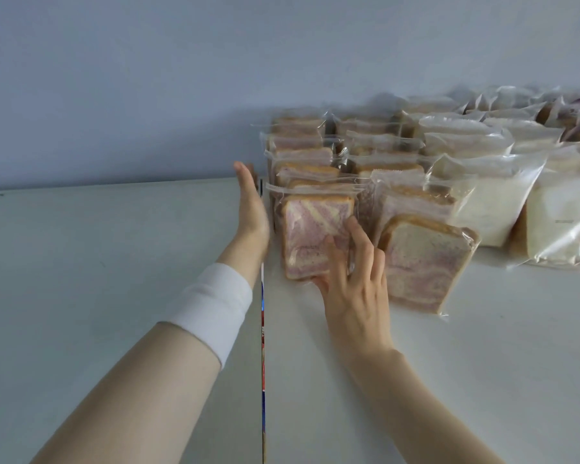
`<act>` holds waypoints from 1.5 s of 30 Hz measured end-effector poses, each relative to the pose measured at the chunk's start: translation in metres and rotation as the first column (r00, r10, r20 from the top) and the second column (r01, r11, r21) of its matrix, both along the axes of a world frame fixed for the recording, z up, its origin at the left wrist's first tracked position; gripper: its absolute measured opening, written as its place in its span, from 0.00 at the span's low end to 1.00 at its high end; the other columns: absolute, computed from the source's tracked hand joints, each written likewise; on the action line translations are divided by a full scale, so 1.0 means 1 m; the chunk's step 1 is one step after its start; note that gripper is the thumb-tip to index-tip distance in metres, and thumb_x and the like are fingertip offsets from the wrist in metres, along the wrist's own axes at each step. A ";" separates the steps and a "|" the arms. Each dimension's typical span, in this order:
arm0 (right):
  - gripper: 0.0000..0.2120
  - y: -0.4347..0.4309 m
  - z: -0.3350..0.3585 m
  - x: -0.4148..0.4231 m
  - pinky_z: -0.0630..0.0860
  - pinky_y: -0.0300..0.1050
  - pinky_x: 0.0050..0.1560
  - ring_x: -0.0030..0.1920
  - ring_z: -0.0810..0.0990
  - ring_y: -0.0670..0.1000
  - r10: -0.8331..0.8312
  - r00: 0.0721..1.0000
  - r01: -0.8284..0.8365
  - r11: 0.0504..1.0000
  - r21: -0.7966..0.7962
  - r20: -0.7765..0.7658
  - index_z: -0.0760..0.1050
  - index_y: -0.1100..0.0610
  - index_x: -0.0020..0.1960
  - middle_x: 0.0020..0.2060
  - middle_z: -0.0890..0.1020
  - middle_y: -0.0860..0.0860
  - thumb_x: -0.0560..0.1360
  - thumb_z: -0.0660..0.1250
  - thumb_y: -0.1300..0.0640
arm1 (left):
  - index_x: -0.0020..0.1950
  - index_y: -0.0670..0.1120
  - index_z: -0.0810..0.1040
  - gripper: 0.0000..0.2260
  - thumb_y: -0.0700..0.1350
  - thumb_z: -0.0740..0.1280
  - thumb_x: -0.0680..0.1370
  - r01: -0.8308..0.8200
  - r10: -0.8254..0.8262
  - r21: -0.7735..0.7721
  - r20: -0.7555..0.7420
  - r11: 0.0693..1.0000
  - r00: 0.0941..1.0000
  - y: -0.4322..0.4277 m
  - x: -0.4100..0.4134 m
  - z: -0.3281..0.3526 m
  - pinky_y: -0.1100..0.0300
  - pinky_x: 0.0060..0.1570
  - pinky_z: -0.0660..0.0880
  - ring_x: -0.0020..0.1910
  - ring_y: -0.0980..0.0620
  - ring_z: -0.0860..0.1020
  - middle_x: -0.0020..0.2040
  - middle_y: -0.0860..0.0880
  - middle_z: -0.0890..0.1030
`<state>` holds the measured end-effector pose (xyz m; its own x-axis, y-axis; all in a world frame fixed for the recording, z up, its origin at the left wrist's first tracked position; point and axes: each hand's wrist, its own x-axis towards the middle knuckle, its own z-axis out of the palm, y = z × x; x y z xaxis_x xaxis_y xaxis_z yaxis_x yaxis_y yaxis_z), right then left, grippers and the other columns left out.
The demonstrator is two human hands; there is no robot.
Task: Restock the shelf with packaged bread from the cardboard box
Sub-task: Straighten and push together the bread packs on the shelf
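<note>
Rows of packaged bread stand on the white shelf [482, 363]. The front pack of the left row, pink-marbled bread [310, 226] in clear plastic, stands upright. My right hand [355, 279] presses on its front face, fingers spread and thumb under its lower edge. My left hand [252, 209] is held flat and edge-on beside the row's left side, against a thin upright divider [263, 329]. A second marbled pack [426, 262] leans back just right of my right hand. The cardboard box is out of view.
More marbled packs [302, 152] line up behind the front one. White bread packs [493, 202] fill the rows to the right, up to the frame edge. Left of the divider lies bare shelf surface [98, 262]. A pale wall [148, 95] backs the shelf.
</note>
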<state>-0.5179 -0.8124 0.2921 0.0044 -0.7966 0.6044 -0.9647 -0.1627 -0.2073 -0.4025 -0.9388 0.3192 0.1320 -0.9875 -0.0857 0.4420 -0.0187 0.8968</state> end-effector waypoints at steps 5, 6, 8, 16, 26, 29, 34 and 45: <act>0.21 -0.002 -0.005 -0.005 0.79 0.56 0.42 0.44 0.79 0.65 0.064 0.998 -0.064 0.998 -0.012 0.008 0.79 0.65 0.54 0.62 0.72 0.65 0.63 0.78 0.64 | 0.75 0.47 0.58 0.33 0.64 0.39 0.78 0.136 -0.132 -0.033 0.105 0.990 0.986 -0.031 0.001 0.014 0.61 0.45 0.78 0.47 0.54 0.83 0.54 0.46 0.83; 0.21 -0.002 -0.006 -0.006 0.79 0.56 0.42 0.45 0.79 0.65 0.073 0.997 -0.073 0.997 -0.012 0.014 0.79 0.65 0.55 0.63 0.68 0.63 0.64 0.78 0.62 | 0.74 0.46 0.59 0.33 0.65 0.40 0.77 0.157 -0.152 -0.043 0.112 0.987 0.982 -0.031 -0.003 0.014 0.62 0.38 0.79 0.38 0.55 0.83 0.49 0.44 0.84; 0.21 -0.003 -0.007 -0.006 0.78 0.57 0.43 0.47 0.78 0.65 0.090 0.996 -0.090 0.996 -0.017 0.020 0.78 0.65 0.56 0.64 0.63 0.60 0.65 0.77 0.61 | 0.74 0.49 0.60 0.32 0.66 0.41 0.77 0.205 -0.203 -0.027 0.061 0.978 0.977 -0.031 -0.006 0.012 0.55 0.45 0.78 0.44 0.50 0.81 0.56 0.40 0.80; 0.23 0.000 -0.002 -0.005 0.79 0.56 0.44 0.46 0.79 0.65 0.069 0.998 -0.069 0.997 0.038 -0.011 0.78 0.65 0.56 0.62 0.74 0.66 0.62 0.78 0.66 | 0.74 0.49 0.60 0.33 0.65 0.39 0.77 0.182 -0.181 0.003 0.052 0.983 0.982 -0.026 0.003 0.017 0.51 0.61 0.72 0.61 0.46 0.76 0.63 0.46 0.77; 0.22 0.020 0.018 -0.038 0.66 0.45 0.61 0.59 0.71 0.62 0.261 0.962 -0.253 0.962 -0.100 0.083 0.73 0.66 0.63 0.65 0.70 0.67 0.69 0.70 0.69 | 0.68 0.39 0.64 0.17 0.45 0.55 0.81 -0.253 0.330 -0.232 0.407 0.939 0.852 0.069 -0.037 -0.003 0.81 0.50 0.64 0.55 0.60 0.71 0.60 0.48 0.72; 0.27 0.033 0.019 -0.070 0.52 0.37 0.67 0.62 0.65 0.59 0.025 0.955 0.045 0.972 -0.229 0.296 0.65 0.61 0.67 0.67 0.65 0.65 0.72 0.69 0.55 | 0.63 0.36 0.67 0.15 0.44 0.57 0.81 -0.306 0.376 -0.232 0.379 0.923 0.846 0.067 -0.046 -0.003 0.81 0.49 0.66 0.57 0.53 0.73 0.62 0.40 0.74; 0.27 0.018 0.008 -0.105 0.68 0.46 0.61 0.60 0.71 0.60 -0.177 0.713 0.021 0.973 0.231 0.678 0.68 0.61 0.65 0.59 0.71 0.56 0.70 0.72 0.58 | 0.47 0.53 0.68 0.06 0.41 0.58 0.80 -0.356 0.477 -0.338 0.413 0.871 0.776 0.066 -0.049 -0.002 0.80 0.48 0.65 0.52 0.56 0.74 0.62 0.41 0.75; 0.23 -0.005 -0.002 -0.108 0.65 0.34 0.46 0.45 0.72 0.47 -0.080 0.695 -0.057 0.985 0.166 0.715 0.65 0.58 0.67 0.52 0.76 0.55 0.74 0.67 0.59 | 0.71 0.44 0.64 0.20 0.47 0.58 0.79 -0.211 0.404 -0.390 0.523 0.896 0.750 0.060 -0.046 -0.005 0.65 0.63 0.67 0.63 0.59 0.72 0.65 0.49 0.73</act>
<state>-0.6256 -0.8178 0.2896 -0.3852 -0.8788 0.2817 -0.5121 -0.0503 -0.8574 -0.4485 -0.8786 0.3143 0.3610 -0.8475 0.3892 -0.2261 0.3253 0.9182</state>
